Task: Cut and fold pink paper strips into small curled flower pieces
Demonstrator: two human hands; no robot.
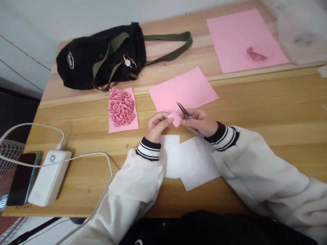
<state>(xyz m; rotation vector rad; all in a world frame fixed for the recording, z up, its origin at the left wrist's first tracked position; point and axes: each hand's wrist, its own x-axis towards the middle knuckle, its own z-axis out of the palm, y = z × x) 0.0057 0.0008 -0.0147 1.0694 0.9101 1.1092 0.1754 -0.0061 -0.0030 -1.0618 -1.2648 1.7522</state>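
A small pink paper square (175, 119) is pinched at its left side by my left hand (157, 126), thumb on top. The thumb of my right hand (200, 121) touches the square's right corner. That same hand also grips a pair of scissors (183, 109), whose dark blades point up and to the left, away from the square. Most of the scissors' handles are hidden in the palm. Just beyond both hands lies a larger pink sheet (184, 86). Below them, white paper sheets (198, 163) overlap on the table.
Pink flower stamens (121, 108) lie heaped on a pink card (122, 128) at left. Behind are a black bag (84, 61) with a watch (127, 62), and another pink sheet (235, 37). A white power bank (49, 178), cable (84, 156) and phone (21, 178) sit at the left edge.
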